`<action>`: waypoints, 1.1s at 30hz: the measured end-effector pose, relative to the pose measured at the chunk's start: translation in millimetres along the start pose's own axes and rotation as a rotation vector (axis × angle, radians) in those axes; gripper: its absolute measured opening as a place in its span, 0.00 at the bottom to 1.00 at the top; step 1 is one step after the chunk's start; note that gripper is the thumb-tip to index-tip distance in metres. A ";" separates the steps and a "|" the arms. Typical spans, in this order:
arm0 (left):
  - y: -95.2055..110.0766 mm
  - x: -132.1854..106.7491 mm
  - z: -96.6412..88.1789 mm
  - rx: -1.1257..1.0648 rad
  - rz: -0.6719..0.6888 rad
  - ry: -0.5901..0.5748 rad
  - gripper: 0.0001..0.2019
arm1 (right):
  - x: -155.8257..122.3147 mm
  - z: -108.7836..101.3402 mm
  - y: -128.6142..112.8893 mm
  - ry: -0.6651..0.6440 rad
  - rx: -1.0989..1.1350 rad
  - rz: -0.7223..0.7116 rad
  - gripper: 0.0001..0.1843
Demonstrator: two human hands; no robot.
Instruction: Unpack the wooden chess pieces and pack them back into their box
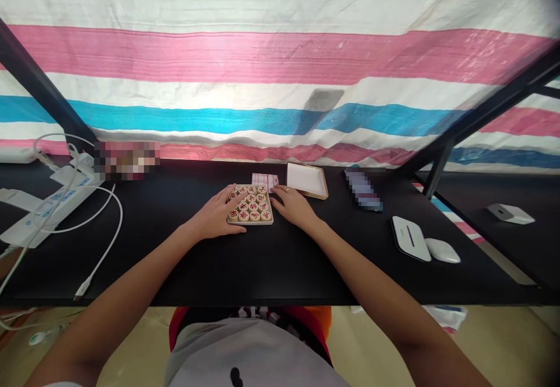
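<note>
A small white box [258, 223] lies on the black table, filled with rows of round Chinese chess pieces [252, 206] with red characters. My left hand [212, 216] rests at the box's left side. Its fingers are spread, some reaching over the left pieces, and the thumb lies along the front. At the right edge of the box is my right hand [293, 205], fingers stretched out and apart, with a ring on one finger. Whether its fingertips touch the box, I cannot tell. Just behind the box lies a folded pink-and-white gridded sheet [263, 180].
A shallow box lid [307, 180] lies inner side up behind my right hand. Further right are a phone [364, 189], a white flat device [411, 239] and a white mouse [443, 251]. A power strip [52, 206] with white cables occupies the left. Striped sheeting hangs behind.
</note>
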State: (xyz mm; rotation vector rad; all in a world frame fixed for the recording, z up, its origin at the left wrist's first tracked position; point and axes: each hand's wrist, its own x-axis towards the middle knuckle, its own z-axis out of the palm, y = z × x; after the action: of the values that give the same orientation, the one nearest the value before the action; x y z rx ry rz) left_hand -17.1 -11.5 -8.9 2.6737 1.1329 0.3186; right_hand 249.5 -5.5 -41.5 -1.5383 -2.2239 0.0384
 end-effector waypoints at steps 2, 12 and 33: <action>1.4 0.0 1.0 0.006 -0.001 -0.018 0.44 | 0.2 -1.4 -0.8 -0.009 -0.022 0.008 0.18; -2.7 1.3 3.4 0.069 0.002 0.025 0.38 | -2.0 -5.2 5.4 0.009 -0.019 0.036 0.14; 1.4 1.7 -23.1 0.028 0.101 0.527 0.12 | 0.5 -13.7 6.3 0.086 0.151 0.123 0.10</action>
State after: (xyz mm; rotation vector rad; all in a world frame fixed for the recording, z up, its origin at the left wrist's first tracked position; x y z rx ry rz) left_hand -21.5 -8.6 13.6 2.7539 1.1281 1.0809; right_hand 259.9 -5.6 -30.5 -1.5622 -2.0093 0.1696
